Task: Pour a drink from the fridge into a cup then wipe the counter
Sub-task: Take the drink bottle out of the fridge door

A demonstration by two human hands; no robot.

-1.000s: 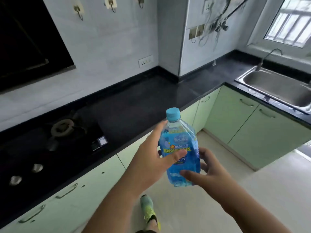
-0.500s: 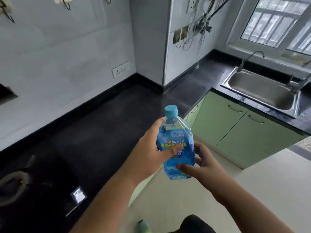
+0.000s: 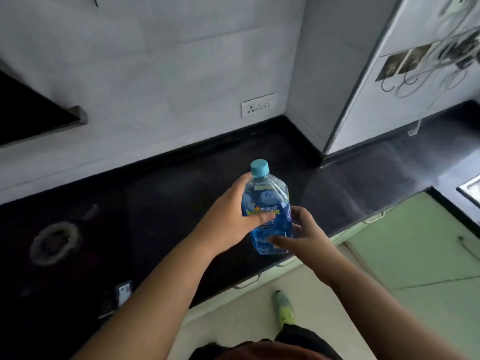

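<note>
In the middle of the frame your left hand (image 3: 228, 219) is wrapped around the blue drink bottle (image 3: 267, 209), thumb across its label, while your right hand (image 3: 298, 235) touches its lower side with loose, spread fingers, probably to steady it as it goes down. The bottle stands upright over the front part of the black counter (image 3: 155, 203); whether it already rests there I cannot tell. It is clear, thin plastic with a faceted shoulder and a round, light-blue cap (image 3: 259, 168) still closed, and the counter is dark, smooth and a little glossy.
</note>
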